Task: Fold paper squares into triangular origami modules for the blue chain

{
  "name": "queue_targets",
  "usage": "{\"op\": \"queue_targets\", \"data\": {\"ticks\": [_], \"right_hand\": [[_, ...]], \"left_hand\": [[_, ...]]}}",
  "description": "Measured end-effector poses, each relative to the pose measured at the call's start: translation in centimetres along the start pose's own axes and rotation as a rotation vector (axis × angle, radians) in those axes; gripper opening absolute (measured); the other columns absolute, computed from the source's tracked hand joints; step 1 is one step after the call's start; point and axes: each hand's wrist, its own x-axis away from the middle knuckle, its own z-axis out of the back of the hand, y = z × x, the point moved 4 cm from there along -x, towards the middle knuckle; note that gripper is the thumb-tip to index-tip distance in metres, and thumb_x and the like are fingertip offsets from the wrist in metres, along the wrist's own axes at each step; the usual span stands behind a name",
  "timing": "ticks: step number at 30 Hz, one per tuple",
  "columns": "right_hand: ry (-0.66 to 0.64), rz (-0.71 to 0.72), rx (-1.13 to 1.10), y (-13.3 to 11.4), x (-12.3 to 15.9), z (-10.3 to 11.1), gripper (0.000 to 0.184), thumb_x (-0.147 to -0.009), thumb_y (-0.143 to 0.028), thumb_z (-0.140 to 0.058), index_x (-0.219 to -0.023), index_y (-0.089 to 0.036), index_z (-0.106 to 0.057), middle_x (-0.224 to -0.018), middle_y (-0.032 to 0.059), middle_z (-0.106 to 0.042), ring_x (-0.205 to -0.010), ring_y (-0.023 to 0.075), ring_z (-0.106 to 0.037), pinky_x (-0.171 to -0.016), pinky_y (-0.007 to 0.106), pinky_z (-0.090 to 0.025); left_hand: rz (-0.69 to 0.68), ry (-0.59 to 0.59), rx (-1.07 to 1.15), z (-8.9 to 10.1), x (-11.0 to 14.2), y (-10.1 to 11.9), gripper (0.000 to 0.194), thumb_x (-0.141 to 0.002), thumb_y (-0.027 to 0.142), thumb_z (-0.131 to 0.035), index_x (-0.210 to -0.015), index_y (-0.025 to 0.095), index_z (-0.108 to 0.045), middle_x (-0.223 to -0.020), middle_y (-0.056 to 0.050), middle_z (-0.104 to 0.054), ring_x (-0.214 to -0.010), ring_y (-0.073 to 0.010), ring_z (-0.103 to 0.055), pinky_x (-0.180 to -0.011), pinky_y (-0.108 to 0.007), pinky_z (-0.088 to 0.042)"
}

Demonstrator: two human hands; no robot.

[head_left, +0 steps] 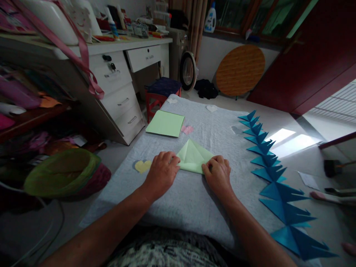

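A light green sheet of origami paper (191, 155), creased and partly folded with a peak pointing away from me, lies on the cloth-covered table. My left hand (164, 168) grips its left corner with curled fingers. At the right corner, my right hand (218, 170) pinches the paper's lower edge. A folded strip runs along the near edge between both hands. Beyond it to the left rests a flat stack of green paper (166, 123). Along the table's right side stands a row of several blue folded paper cranes (268, 161).
The grey-blue tablecloth (178, 200) has heart patches, one yellow (142, 166). A green-rimmed waste bin (63, 172) stands on the floor to the left. A white desk with drawers (116, 89), a red stool (161, 92) and a round wooden tabletop (240, 70) are farther back.
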Motion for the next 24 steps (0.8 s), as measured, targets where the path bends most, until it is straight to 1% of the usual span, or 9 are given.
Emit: {"op": "queue_targets", "data": {"ticks": [2, 3, 5, 6, 9, 13, 18, 21, 24], "right_hand": [[0.001, 0.003, 0.0, 0.0, 0.0, 0.0, 0.02, -0.087, -0.024, -0.06, -0.068, -0.019, -0.063, -0.093, 0.0087, -0.062, -0.091, 0.0263, -0.049, -0.079, 0.039, -0.033], [0.006, 0.006, 0.0, 0.0, 0.0, 0.0, 0.02, -0.087, -0.024, -0.06, -0.068, -0.019, -0.063, -0.092, 0.0085, -0.062, -0.09, 0.0261, -0.049, -0.078, 0.039, -0.033], [0.018, 0.018, 0.0, 0.0, 0.0, 0.0, 0.02, -0.087, -0.025, -0.06, -0.067, -0.019, -0.062, -0.091, 0.0082, -0.061, -0.09, 0.0259, -0.049, -0.078, 0.039, -0.033], [0.026, 0.024, 0.002, 0.0, 0.0, 0.0, 0.02, -0.087, -0.025, -0.06, -0.068, -0.019, -0.062, -0.09, 0.0082, -0.061, -0.089, 0.0259, -0.049, -0.078, 0.039, -0.033], [0.043, 0.039, 0.004, 0.0, 0.0, -0.1, 0.02, -0.086, -0.025, -0.06, -0.067, -0.02, -0.063, -0.09, 0.0084, -0.061, -0.089, 0.026, -0.049, -0.078, 0.04, -0.034], [0.06, 0.049, -0.003, 0.1, 0.0, -0.1, 0.02, -0.086, -0.026, -0.06, -0.067, -0.02, -0.062, -0.089, 0.0087, -0.06, -0.088, 0.0261, -0.049, -0.077, 0.04, -0.035], [0.047, 0.029, 0.002, 0.0, 0.0, 0.0, 0.019, -0.086, -0.024, -0.059, -0.068, -0.02, -0.063, -0.091, 0.0094, -0.061, -0.09, 0.0271, -0.049, -0.078, 0.04, -0.035], [0.02, 0.004, 0.018, 0.0, 0.0, 0.1, 0.019, -0.087, -0.023, -0.059, -0.068, -0.02, -0.062, -0.092, 0.0098, -0.061, -0.091, 0.0277, -0.049, -0.078, 0.04, -0.035], [0.021, 0.003, 0.034, -0.1, 0.0, 0.1, 0.018, -0.087, -0.023, -0.06, -0.069, -0.02, -0.062, -0.093, 0.0098, -0.061, -0.092, 0.0278, -0.049, -0.078, 0.04, -0.034]], "left_hand": [[-0.152, 0.04, -0.013, -0.2, 0.5, 1.2, 0.021, -0.096, 0.016, -0.054, -0.114, 0.017, -0.064, -0.126, -0.01, -0.064, -0.117, -0.029, -0.054, -0.098, -0.046, -0.048], [-0.242, 0.041, -0.006, -0.4, 0.8, 1.9, 0.026, -0.097, 0.015, -0.052, -0.121, 0.017, -0.062, -0.133, -0.01, -0.062, -0.124, -0.0277, -0.053, -0.103, -0.045, -0.046], [-0.382, -0.011, 0.022, -0.9, 1.4, 3.1, 0.033, -0.099, 0.021, -0.052, -0.131, 0.015, -0.056, -0.145, -0.01, -0.056, -0.134, -0.0258, -0.048, -0.111, -0.042, -0.041], [-0.41, -0.048, 0.031, -1.1, 1.6, 3.6, 0.039, -0.099, 0.026, -0.053, -0.136, 0.014, -0.053, -0.148, -0.011, -0.053, -0.138, -0.0258, -0.046, -0.113, -0.041, -0.039], [-0.397, -0.151, 0.041, -1.6, 2.0, 4.2, 0.055, -0.098, 0.043, -0.055, -0.142, 0.012, -0.048, -0.153, -0.014, -0.048, -0.143, -0.0271, -0.042, -0.117, -0.042, -0.036], [-0.343, -0.237, 0.044, -1.9, 2.1, 4.1, 0.062, -0.098, 0.051, -0.051, -0.147, 0.015, -0.044, -0.156, -0.014, -0.045, -0.146, -0.0265, -0.039, -0.118, -0.042, -0.034], [-0.326, -0.249, 0.043, -2.1, 2.3, 3.8, 0.066, -0.098, 0.053, -0.049, -0.149, 0.013, -0.04, -0.157, -0.014, -0.043, -0.147, -0.0253, -0.037, -0.121, -0.04, -0.03], [-0.319, -0.243, 0.043, -2.3, 2.4, 3.7, 0.066, -0.098, 0.054, -0.048, -0.15, 0.014, -0.04, -0.157, -0.013, -0.043, -0.148, -0.0245, -0.036, -0.121, -0.039, -0.028], [-0.312, -0.24, 0.045, -2.3, 2.4, 3.7, 0.065, -0.098, 0.054, -0.048, -0.15, 0.015, -0.04, -0.157, -0.012, -0.043, -0.148, -0.024, -0.036, -0.121, -0.039, -0.028]]}}
